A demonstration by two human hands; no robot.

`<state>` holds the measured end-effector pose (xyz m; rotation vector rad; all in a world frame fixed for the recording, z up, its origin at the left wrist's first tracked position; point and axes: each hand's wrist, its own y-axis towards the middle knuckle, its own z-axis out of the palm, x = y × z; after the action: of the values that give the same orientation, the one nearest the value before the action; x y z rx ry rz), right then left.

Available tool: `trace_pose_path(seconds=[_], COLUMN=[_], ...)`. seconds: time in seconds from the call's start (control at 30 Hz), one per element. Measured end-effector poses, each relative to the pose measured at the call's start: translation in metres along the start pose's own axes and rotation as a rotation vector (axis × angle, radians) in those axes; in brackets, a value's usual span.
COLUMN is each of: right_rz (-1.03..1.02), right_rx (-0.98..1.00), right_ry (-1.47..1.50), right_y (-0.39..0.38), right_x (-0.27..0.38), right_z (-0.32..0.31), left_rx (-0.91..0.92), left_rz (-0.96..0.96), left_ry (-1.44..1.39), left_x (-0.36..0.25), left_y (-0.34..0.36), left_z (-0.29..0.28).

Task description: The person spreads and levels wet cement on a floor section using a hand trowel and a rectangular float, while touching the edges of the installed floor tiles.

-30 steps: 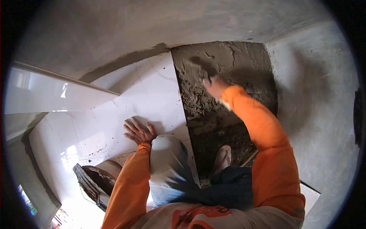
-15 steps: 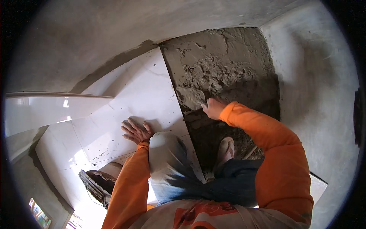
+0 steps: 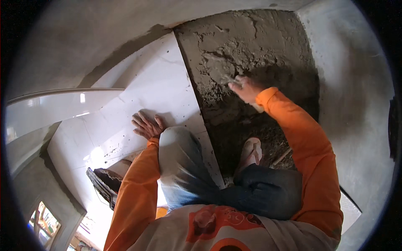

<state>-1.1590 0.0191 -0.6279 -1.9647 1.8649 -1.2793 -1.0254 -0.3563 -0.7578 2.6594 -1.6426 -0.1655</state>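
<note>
My right hand is wrapped round the handle of a trowel. Its mortar-coated blade lies against the rough wet mortar and is hard to tell from it. The pale end of the handle sticks out below my palm. My left hand, fingers spread, leans flat on the white floor tiles beside my bent knee. The tiles' straight edge borders the mortar bed on its left.
A dark bucket stands at the lower left by my left forearm. Grey plastered walls close in the far side and the right. A glossy white panel juts in from the left. My sandalled foot rests on the darker ground, near a small stick.
My right hand and the trowel have moved forward over the mortar, away from me. The left hand stays planted on the tiles. The whole view has shifted slightly.
</note>
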Motion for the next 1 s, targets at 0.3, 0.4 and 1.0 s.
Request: trace_pose_path(seconds=[0.3,0.4,1.0], right_rz=[-0.214,-0.252,0.062], right_rx=[0.118,0.118,-0.49], right_ry=[-0.092,-0.259,-0.015], right_y=[-0.138,-0.138,-0.06], right_x=[-0.032,-0.035,-0.056], right_z=[0.037,0.053,0.004], left_rx=[0.053,0.045,0.143], left_rz=[-0.068,-0.096,0.49], left_ry=[0.038,0.024,-0.288], left_x=[-0.019,-0.017,-0.173], left_y=[-0.004,-0.009,-0.122], left_z=[-0.023,-0.025,-0.053])
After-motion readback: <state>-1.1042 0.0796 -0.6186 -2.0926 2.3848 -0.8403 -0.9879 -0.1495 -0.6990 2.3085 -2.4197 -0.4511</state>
